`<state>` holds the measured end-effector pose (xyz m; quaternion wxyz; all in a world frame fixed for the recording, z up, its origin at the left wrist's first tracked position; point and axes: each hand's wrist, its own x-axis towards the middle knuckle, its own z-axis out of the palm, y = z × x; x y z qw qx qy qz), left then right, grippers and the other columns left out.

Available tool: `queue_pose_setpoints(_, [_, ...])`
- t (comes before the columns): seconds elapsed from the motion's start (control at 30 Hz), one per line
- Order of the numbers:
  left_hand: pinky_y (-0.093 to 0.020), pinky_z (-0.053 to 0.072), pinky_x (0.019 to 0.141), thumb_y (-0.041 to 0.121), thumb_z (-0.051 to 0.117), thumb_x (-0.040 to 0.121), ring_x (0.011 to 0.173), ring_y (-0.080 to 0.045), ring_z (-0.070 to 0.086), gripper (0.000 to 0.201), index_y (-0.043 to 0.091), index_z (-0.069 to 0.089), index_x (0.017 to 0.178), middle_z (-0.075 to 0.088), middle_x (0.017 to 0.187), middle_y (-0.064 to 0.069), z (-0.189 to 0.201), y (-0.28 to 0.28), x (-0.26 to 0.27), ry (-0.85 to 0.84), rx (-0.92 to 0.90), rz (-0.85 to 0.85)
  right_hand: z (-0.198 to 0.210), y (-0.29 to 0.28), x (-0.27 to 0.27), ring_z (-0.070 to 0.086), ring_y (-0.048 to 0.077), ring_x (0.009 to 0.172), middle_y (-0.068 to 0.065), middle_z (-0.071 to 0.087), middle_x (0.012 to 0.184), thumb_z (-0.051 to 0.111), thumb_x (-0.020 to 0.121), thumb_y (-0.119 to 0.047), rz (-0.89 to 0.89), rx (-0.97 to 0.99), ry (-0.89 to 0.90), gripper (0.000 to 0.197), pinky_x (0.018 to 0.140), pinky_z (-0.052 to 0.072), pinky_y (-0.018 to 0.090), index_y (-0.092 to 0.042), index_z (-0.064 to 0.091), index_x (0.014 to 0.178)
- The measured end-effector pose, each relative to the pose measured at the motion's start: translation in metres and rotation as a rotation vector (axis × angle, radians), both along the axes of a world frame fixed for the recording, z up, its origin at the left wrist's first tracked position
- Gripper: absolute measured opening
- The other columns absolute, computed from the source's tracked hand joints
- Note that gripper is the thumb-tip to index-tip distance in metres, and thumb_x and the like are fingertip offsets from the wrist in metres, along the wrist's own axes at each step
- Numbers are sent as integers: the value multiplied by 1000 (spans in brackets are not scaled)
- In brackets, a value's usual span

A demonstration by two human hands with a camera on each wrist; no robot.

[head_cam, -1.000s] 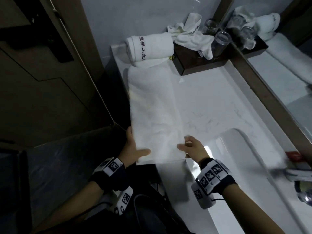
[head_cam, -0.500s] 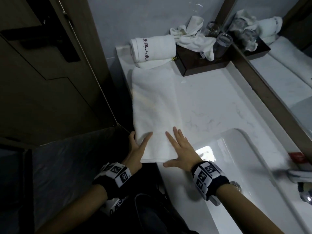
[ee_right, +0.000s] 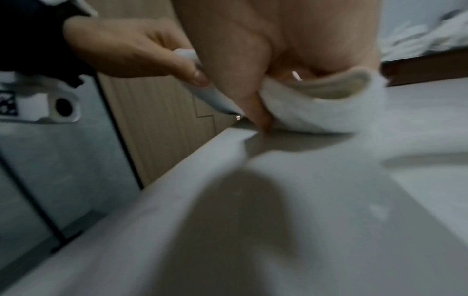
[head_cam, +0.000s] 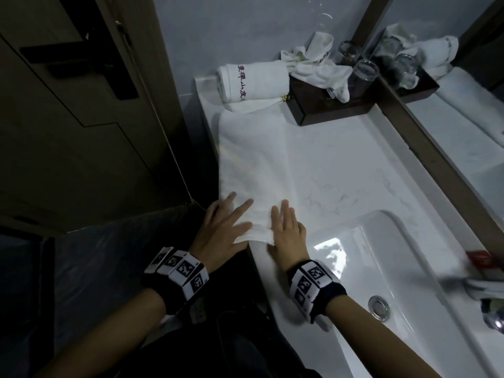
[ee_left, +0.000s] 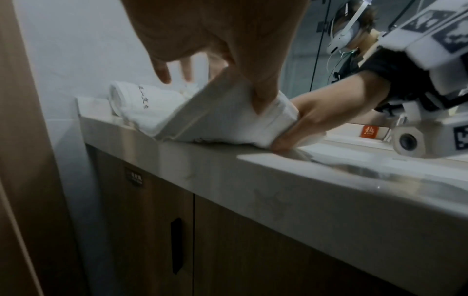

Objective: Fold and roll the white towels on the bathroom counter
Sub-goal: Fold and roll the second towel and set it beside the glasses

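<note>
A: Fingers (head_cam: 240, 207) of both hands on the towel's (head_cam: 256, 165) near end, head view?
B: Yes. Left hand (head_cam: 221, 230) and right hand (head_cam: 286, 236) lie flat on top; towel is a long strip on the tabletop (head_cam: 341, 170), roll (head_cam: 253, 81) at its far end.
A: Left wrist?
B: Near end lifted off the tabletop, thumb under, fingers over: pinching.
A: Right wrist?
B: Blurred. Right thumb (ee_right: 255, 104) tucked under the curled edge.

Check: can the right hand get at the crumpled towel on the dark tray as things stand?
Probably yes. The counter between the right hand and the crumpled towel on the dark tray lies bare, but that hand is pinching the folded towel and must let go first.
</note>
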<state>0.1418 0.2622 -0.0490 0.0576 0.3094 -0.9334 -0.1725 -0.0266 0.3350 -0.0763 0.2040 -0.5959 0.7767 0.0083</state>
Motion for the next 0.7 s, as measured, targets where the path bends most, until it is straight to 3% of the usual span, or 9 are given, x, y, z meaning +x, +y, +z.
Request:
queue_pose_setpoints(0.07, [-56, 40, 101, 22, 78, 70, 121, -26, 55, 37, 13, 70, 105, 62, 126, -7, 0, -7, 2, 24, -80, -108, 5, 3, -18, 4, 23, 146, 11, -9, 157, 55, 82, -3, 58, -81, -46, 86, 113, 15, 32, -20, 2, 149])
queue_pose_setpoints(0.1, [-49, 37, 105, 20, 74, 75, 120, -23, 56, 40, 11, 66, 113, 62, 126, -7, -2, -9, 5, 40, -24, -137, 7, 6, -26, 4, 19, 146, 7, -6, 158, 53, 79, 4, 138, -97, -49, 89, 113, 13, 28, -24, 4, 148])
queue_pose_setpoints(0.2, [-14, 3, 113, 24, 49, 94, 139, -8, 29, 46, 20, 38, 139, 33, 150, 2, -17, -8, 13, 26, 199, -96, 8, 16, -45, 3, 11, 146, -3, 1, 157, 45, 74, 16, 413, -56, -61, 92, 115, 0, 17, -28, 10, 147])
queue_pose_setpoints(0.27, [-12, 0, 114, 26, 45, 96, 141, -4, 22, 46, 24, 33, 141, 25, 152, 7, -25, -8, 17, 3, 255, -79, 6, 24, -55, 9, 7, 143, -7, 10, 154, 43, 78, 17, 439, -63, -144, 83, 114, -1, 12, -25, 20, 146])
queue_pose_setpoints(0.37, [-20, 10, 118, 26, 51, 93, 140, -5, 25, 45, 24, 41, 136, 32, 149, 10, -29, -8, 19, 61, 405, -16, 7, 30, -63, 33, 7, 134, -6, 44, 139, 58, 85, 3, 191, -180, -448, 49, 111, 13, 7, -14, 52, 131])
queue_pose_setpoints(0.47, [-21, 26, 110, 29, 59, 88, 128, -8, 38, 40, 25, 54, 127, 49, 139, 5, -28, -11, 19, 140, 663, 200, 12, 24, -68, 59, 8, 110, -11, 66, 114, 71, 80, -18, -202, -108, -699, 29, 97, 39, 12, -24, 69, 109])
queue_pose_setpoints(0.53, [-26, 40, 96, 26, 62, 86, 105, -13, 55, 21, 20, 66, 106, 64, 114, -4, -24, -15, 15, 250, 785, 297, 13, 16, -68, 59, 10, 82, -6, 68, 93, 70, 80, -30, -315, -74, -690, 17, 75, 43, 15, -29, 72, 96])
queue_pose_setpoints(0.6, [-35, 45, 81, 23, 61, 87, 81, -23, 58, 11, 15, 62, 79, 63, 85, -13, -20, -19, 9, 319, 849, 353, 13, 9, -65, 54, 15, 69, 0, 62, 73, 68, 80, -37, -384, -113, -673, 9, 67, 41, 22, -28, 68, 83])
queue_pose_setpoints(0.7, [-31, 42, 71, 23, 58, 88, 77, -21, 55, 18, 9, 52, 79, 58, 81, -12, -21, -26, 1, 305, 813, 457, 12, -3, -59, 55, 18, 67, 6, 62, 70, 68, 80, -41, -502, -147, -705, 22, 66, 44, 28, -19, 66, 75])
